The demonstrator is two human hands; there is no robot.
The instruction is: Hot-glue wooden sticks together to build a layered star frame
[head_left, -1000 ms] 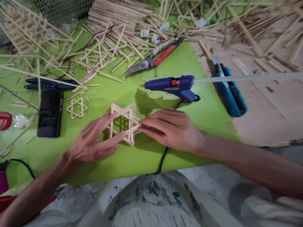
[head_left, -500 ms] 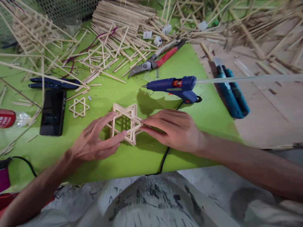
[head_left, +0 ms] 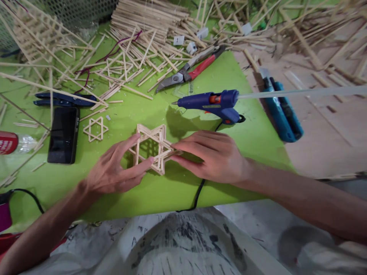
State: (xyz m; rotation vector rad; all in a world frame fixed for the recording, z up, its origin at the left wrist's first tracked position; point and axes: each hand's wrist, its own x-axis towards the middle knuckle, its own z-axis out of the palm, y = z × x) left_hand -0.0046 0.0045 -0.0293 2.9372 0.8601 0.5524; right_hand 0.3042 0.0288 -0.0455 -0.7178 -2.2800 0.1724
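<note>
A layered six-pointed star of thin wooden sticks (head_left: 159, 160) lies on the green table (head_left: 123, 206) in front of me. My left hand (head_left: 119, 166) holds its left side, thumb and index finger resting on the sticks. At the star's right point, the fingertips of my right hand (head_left: 210, 154) are closed around the stick ends. Beyond my right hand lies a blue glue gun (head_left: 208, 104) with a long clear glue stick in its back. A smaller, flat stick star (head_left: 96, 129) sits at the left.
A black phone (head_left: 63, 134), dark blue pliers (head_left: 65, 100) and a red-labelled bottle (head_left: 8, 143) lie left. Red-handled pruners (head_left: 190, 70) and piled sticks (head_left: 149, 23) are behind. Teal-handled cutters (head_left: 282, 109) lie right. A black cable (head_left: 199, 194) crosses the table's front edge.
The fingers of my right hand have parted slightly at the star's right point, and more of the stick ends shows between them. My left hand has barely moved.
</note>
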